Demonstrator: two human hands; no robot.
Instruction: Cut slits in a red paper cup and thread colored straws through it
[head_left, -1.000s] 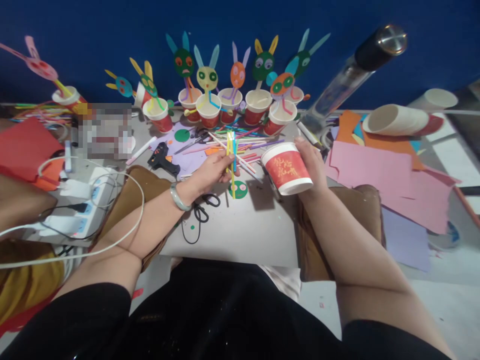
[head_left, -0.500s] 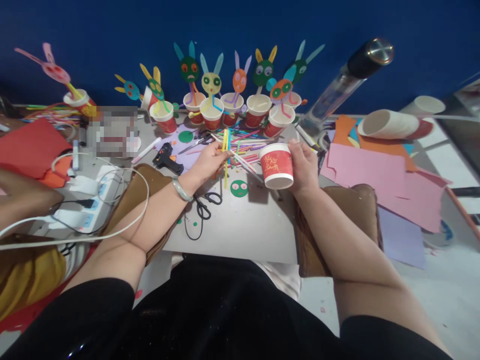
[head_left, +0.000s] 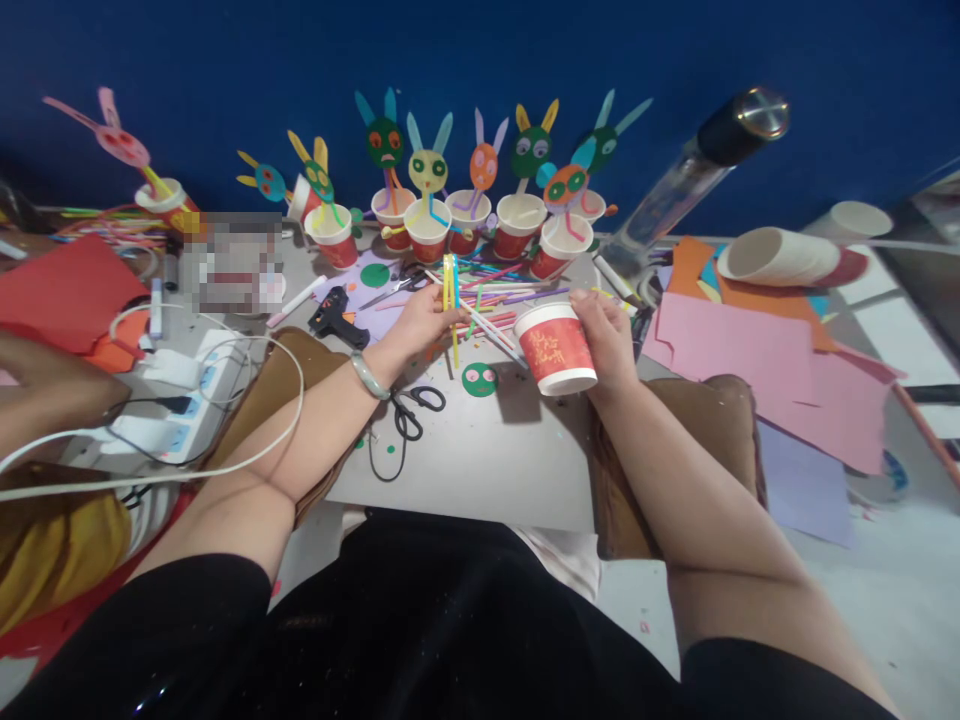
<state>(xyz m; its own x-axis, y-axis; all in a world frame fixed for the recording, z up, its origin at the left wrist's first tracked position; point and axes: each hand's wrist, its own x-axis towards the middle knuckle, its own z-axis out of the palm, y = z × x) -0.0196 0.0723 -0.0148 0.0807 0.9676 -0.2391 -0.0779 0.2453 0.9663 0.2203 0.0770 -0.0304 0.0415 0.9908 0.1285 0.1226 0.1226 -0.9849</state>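
Nearest to us, both forearms reach out over the grey board (head_left: 480, 470) on the desk. The left hand (head_left: 420, 318) keeps its grip closed on a small bundle of straws (head_left: 452, 290), yellow and blue, held upright; over the last second we see it draw slightly back from the pile, the bundle unchanged. The right hand (head_left: 609, 335) stays wrapped round the red paper cup (head_left: 555, 347), held inverted just above the board; the cup, tipped sideways a second ago, now points its mouth mostly downward, which we read as its base being presented to the straws. Between the hands lie a green paper face (head_left: 479, 379) and black scissors (head_left: 411, 408). Beyond them the loose straw pile (head_left: 499, 290) and a glue gun (head_left: 334, 318) rest. Farthest, finished rabbit cups (head_left: 427, 205) line the blue wall.
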